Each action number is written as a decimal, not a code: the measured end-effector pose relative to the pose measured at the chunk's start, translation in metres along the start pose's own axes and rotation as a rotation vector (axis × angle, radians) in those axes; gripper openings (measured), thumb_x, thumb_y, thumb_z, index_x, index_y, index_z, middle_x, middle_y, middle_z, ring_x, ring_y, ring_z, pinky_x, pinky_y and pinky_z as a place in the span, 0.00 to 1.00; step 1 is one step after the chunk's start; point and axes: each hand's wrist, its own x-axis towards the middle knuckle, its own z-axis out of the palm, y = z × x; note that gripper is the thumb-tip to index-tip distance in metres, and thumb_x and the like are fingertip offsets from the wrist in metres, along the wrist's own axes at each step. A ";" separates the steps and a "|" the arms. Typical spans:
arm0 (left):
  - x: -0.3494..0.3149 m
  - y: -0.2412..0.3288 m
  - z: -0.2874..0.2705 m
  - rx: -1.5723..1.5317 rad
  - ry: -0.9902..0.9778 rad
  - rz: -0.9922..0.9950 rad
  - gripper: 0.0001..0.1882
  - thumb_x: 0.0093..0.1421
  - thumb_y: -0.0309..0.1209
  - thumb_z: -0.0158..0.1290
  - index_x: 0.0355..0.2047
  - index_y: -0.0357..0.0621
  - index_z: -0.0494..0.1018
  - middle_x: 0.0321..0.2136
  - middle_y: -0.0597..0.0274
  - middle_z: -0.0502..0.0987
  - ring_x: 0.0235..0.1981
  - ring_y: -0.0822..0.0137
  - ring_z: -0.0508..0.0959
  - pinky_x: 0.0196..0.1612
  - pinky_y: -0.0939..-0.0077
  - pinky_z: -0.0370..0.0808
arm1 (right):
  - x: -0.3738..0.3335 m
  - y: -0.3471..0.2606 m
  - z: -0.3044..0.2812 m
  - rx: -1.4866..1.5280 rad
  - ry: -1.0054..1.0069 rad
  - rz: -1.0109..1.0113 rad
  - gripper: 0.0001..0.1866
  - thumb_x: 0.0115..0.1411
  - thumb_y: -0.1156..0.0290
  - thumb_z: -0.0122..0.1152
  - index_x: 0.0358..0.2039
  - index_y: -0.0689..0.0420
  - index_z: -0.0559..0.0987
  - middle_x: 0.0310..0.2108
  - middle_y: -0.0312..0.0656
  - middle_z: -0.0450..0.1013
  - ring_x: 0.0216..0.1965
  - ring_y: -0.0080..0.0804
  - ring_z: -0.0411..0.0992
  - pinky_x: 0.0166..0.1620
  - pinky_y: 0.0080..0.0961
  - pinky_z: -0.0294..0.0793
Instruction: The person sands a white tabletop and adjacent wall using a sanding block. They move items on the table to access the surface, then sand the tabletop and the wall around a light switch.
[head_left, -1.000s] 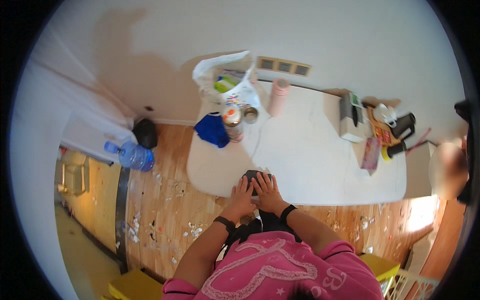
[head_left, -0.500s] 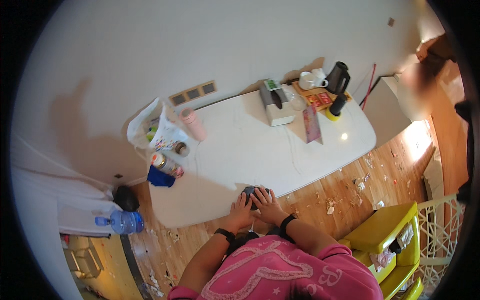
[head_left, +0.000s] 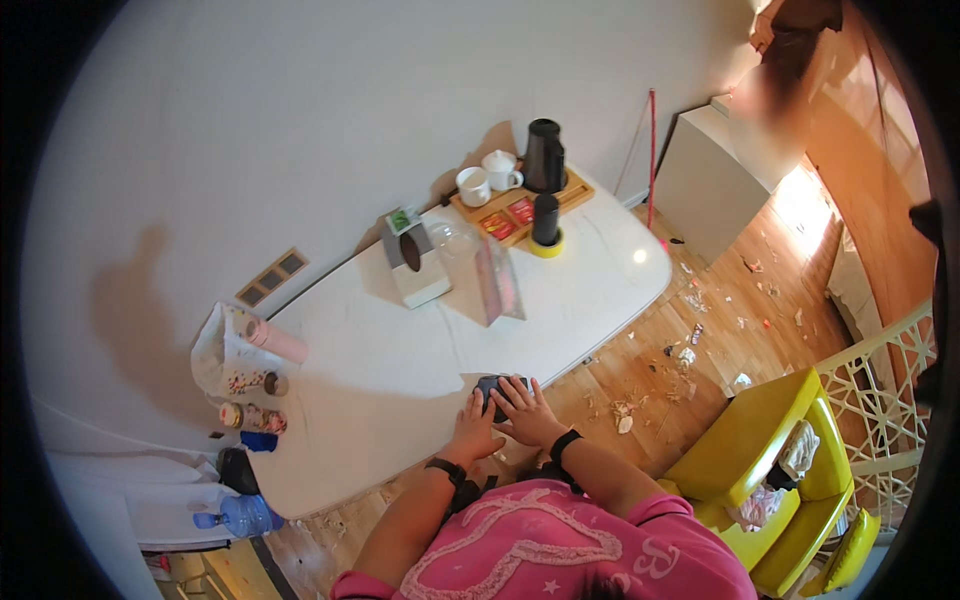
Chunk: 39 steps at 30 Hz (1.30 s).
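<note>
Both hands lie on a small dark grey folded thing, perhaps cloth (head_left: 488, 383), at the near edge of the white table (head_left: 390, 430). My left hand (head_left: 473, 430) rests along its left side, fingers stretched out. My right hand (head_left: 528, 414) lies across its right side with fingers spread and flat on top. The two hands are close together, and much of the dark thing is hidden beneath them. Each wrist wears a black band.
At the back stand a tissue box (head_left: 413, 265), a pink card (head_left: 497, 283), and a wooden tray (head_left: 575, 193) with cups and a black kettle (head_left: 544, 155). A pink bottle (head_left: 277, 341) and a jar (head_left: 253, 418) stand left. A yellow chair (head_left: 750, 440) is at right; litter covers the floor.
The view has swung to the right, so the table and its items sit further left and are turned. Both hands stay on the dark thing, with only slight finger movement.
</note>
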 end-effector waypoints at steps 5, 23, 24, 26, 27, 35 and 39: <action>0.058 0.050 -0.012 0.007 -0.017 0.055 0.58 0.50 0.54 0.63 0.73 0.40 0.47 0.73 0.34 0.36 0.74 0.38 0.42 0.69 0.41 0.52 | -0.007 0.070 -0.012 -0.016 0.064 0.070 0.42 0.63 0.39 0.54 0.72 0.44 0.59 0.75 0.42 0.48 0.75 0.44 0.44 0.72 0.61 0.38; 0.248 0.191 -0.056 0.098 0.127 0.326 0.56 0.50 0.47 0.68 0.71 0.37 0.51 0.73 0.37 0.42 0.74 0.40 0.45 0.69 0.40 0.52 | -0.007 0.267 -0.071 0.114 0.070 0.427 0.44 0.62 0.46 0.59 0.74 0.44 0.53 0.76 0.41 0.42 0.77 0.45 0.37 0.72 0.61 0.36; 0.262 0.197 -0.054 0.125 0.153 0.341 0.55 0.51 0.47 0.67 0.71 0.37 0.51 0.73 0.38 0.42 0.74 0.40 0.45 0.69 0.40 0.51 | -0.006 0.280 -0.076 0.109 0.060 0.441 0.44 0.62 0.46 0.59 0.74 0.44 0.53 0.76 0.41 0.42 0.77 0.45 0.37 0.72 0.61 0.35; 0.290 0.209 -0.051 0.151 0.201 0.352 0.52 0.53 0.46 0.65 0.71 0.38 0.52 0.73 0.39 0.42 0.74 0.41 0.46 0.69 0.38 0.51 | 0.001 0.304 -0.085 0.101 0.037 0.458 0.45 0.62 0.46 0.59 0.74 0.44 0.52 0.76 0.41 0.41 0.77 0.46 0.36 0.72 0.60 0.34; 0.301 0.218 -0.050 0.146 0.211 0.354 0.50 0.55 0.45 0.64 0.71 0.39 0.53 0.73 0.39 0.43 0.74 0.41 0.47 0.69 0.37 0.51 | 0.000 0.318 -0.087 0.086 0.039 0.463 0.45 0.62 0.46 0.59 0.74 0.44 0.52 0.76 0.42 0.40 0.77 0.46 0.36 0.72 0.60 0.34; 0.374 0.272 -0.075 -0.044 0.273 0.410 0.56 0.45 0.52 0.66 0.69 0.37 0.56 0.73 0.39 0.45 0.73 0.41 0.48 0.69 0.35 0.49 | 0.016 0.412 -0.110 0.060 -0.040 0.488 0.47 0.61 0.46 0.61 0.74 0.47 0.52 0.76 0.45 0.39 0.76 0.49 0.36 0.72 0.59 0.33; 0.400 0.296 -0.100 -0.055 0.186 0.386 0.58 0.45 0.50 0.66 0.70 0.35 0.53 0.73 0.38 0.45 0.74 0.41 0.45 0.71 0.37 0.45 | 0.024 0.447 -0.120 0.053 -0.042 0.488 0.50 0.57 0.44 0.63 0.74 0.48 0.53 0.76 0.47 0.40 0.76 0.51 0.36 0.72 0.59 0.34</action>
